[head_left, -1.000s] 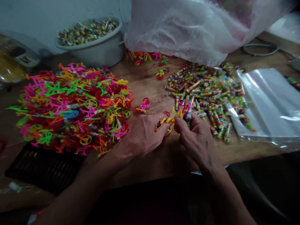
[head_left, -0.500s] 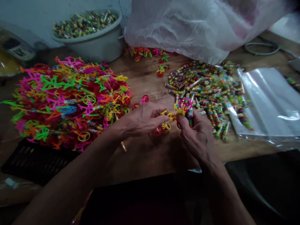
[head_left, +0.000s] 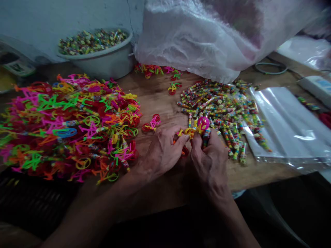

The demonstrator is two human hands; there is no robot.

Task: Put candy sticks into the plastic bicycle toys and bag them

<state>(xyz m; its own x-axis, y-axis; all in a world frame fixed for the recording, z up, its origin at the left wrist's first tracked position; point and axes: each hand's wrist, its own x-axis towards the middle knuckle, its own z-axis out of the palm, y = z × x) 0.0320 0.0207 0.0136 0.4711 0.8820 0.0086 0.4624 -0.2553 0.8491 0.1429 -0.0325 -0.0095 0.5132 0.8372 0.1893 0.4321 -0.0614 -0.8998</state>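
Both hands low over table; toy, yellow with pink wheel, sits between them, just in front of tube pile. Right hand: thumb and fingers pinching toy. Left hand: fingertips closed on toy's yellow end. Toy heap to the left, tub behind it, flat bag on the right

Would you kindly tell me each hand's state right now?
Left hand: fingers drawn in beside a yellow plastic toy; whether they grip it cannot be told.
Right hand: closed, holding that toy, which has a pink wheel.
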